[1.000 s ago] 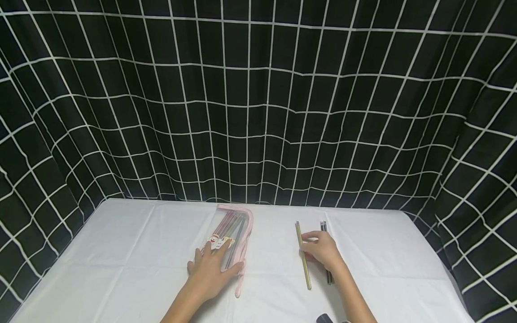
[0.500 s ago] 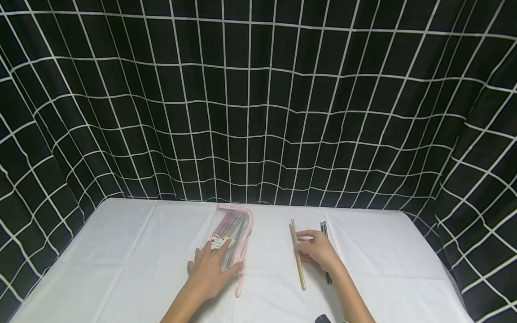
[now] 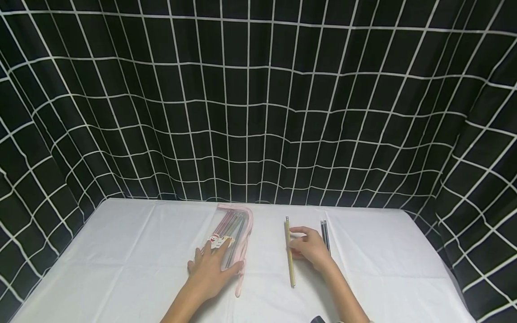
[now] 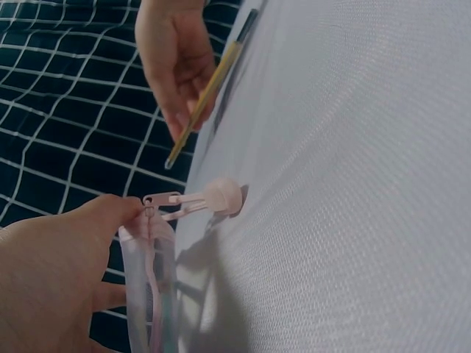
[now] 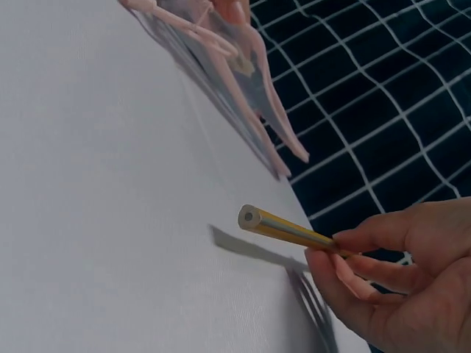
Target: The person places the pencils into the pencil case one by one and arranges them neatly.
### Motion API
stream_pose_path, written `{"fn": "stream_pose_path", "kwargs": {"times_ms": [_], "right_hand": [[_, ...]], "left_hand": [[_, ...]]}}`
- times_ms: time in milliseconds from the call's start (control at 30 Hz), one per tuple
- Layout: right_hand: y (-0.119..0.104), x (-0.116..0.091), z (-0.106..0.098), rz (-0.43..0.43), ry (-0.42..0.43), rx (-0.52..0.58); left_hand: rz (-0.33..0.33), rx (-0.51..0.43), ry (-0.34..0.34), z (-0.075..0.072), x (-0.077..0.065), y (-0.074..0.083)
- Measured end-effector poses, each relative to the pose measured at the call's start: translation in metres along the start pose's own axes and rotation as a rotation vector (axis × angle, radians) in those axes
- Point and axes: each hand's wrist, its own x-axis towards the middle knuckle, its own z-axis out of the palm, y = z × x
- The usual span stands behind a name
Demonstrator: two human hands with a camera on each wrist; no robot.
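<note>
A clear pencil case (image 3: 238, 244) with pink trim lies on the table, its label and several pencils showing through. My left hand (image 3: 212, 273) rests on its near part with fingers spread, the thumb touching the pink zip edge. In the left wrist view the zip pull (image 4: 162, 198) sits at the thumb tip. To the right, my right hand (image 3: 311, 246) pinches a yellow pencil (image 3: 290, 264) between thumb and fingers. The right wrist view shows the pencil's blunt, unsharpened end (image 5: 250, 218) held above the cloth, its shadow below.
Dark pencils (image 3: 325, 233) lie just right of my right hand, partly hidden behind it. A white cloth (image 3: 121, 251) covers the table. A black curtain with a white grid (image 3: 258, 112) surrounds its back and sides. A small dark object (image 3: 317, 319) shows at the bottom edge.
My right hand has moved left with the yellow pencil, away from the dark pencils and closer to the case. My left hand and the case have stayed in place.
</note>
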Motion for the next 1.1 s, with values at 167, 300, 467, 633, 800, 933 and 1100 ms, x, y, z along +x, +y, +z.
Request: {"fn": "stream_pose_path", "kwargs": {"times_ms": [167,300,467,633,800,933,1100], "right_hand": [[-0.004,0.002,0.007,-0.011,0.004,0.051],[-0.006,0.004,0.013,-0.015,0.012,0.084],[-0.013,0.005,0.019,-0.017,0.016,0.100],[-0.019,0.006,0.025,-0.020,0.013,0.125],[-0.021,0.008,0.031,-0.017,0.018,0.146],[-0.022,0.010,0.036,-0.012,0.025,0.152],[-0.026,0.012,0.043,-0.004,0.028,0.179]], "left_hand": [[-0.004,0.005,0.006,0.000,0.000,0.000],[-0.003,0.006,0.004,0.000,0.000,-0.001],[0.000,0.006,0.000,0.001,0.000,-0.001],[0.000,0.004,0.000,0.001,0.000,-0.001],[0.001,0.003,0.000,0.001,0.000,0.000],[0.000,0.007,0.002,0.000,0.001,0.000],[-0.006,0.008,0.000,0.000,0.000,0.000]]}}
